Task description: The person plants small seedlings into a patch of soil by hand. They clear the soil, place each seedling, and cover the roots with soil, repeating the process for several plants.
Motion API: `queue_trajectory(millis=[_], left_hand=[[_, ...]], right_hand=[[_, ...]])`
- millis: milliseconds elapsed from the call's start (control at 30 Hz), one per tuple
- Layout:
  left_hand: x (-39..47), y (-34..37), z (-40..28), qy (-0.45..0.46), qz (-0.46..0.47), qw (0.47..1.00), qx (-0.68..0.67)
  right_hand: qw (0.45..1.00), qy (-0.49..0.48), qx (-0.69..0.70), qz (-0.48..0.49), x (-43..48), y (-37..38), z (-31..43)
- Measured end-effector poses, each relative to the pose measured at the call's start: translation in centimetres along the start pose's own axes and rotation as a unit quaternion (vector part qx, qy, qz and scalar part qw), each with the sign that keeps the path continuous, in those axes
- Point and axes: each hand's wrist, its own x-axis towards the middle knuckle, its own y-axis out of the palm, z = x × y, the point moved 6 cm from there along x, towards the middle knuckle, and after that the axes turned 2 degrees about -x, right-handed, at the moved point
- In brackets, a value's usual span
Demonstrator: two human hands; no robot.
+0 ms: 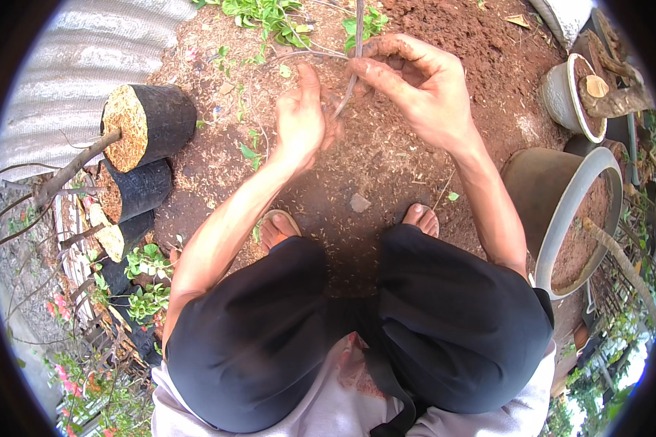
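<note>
A thin, grey-brown woody stem (359, 22) runs down from the top edge of the view, with a slimmer side shoot (322, 53) branching left. My right hand (426, 90) pinches the stem between thumb and fingers, close to that fork. Its fingertips are coated in reddish soil. Beside the stem's lower end (345, 101) is my left hand (302, 117), thumb pointing up. The left fingers are blurred and partly behind the hand, so whether they grip the stem cannot be told. Green leaves (262, 16) lie on the ground beyond the hands.
Black planting bags (169, 123) filled with pale husks, with bare stems, lie tipped at the left by a corrugated sheet (104, 49). A large grey-rimmed pot (546, 218) and a smaller white pot (560, 98) are at the right. Loose reddish soil (470, 33) lies ahead; a small stone (359, 203) sits between my feet.
</note>
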Motion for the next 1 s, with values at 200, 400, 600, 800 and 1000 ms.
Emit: queue_trajectory(millis=[200, 400, 600, 800, 1000], left_hand=[[-0.3, 1.2, -1.7, -0.030, 0.079, 0.996, -0.022], [-0.7, 2.9, -1.2, -0.155, 0.174, 0.968, -0.095], [-1.1, 2.4, 0.0, -0.272, 0.170, 0.937, -0.142], [-1.8, 3.2, -0.5, -0.226, 0.088, 0.966, -0.084], [-1.4, 2.4, -0.3, -0.200, 0.112, 0.971, -0.064]], right_hand=[[1.000, -0.010, -0.012, -0.017, 0.6, -1.6, 0.0], [0.998, -0.010, -0.054, -0.008, 0.4, -1.9, 0.1], [0.999, -0.011, -0.050, -0.007, 0.5, -1.2, -0.5], [0.996, 0.002, -0.093, 0.003, 0.4, -0.9, -0.1], [0.999, -0.016, -0.044, 0.014, 0.6, -0.9, 0.1]])
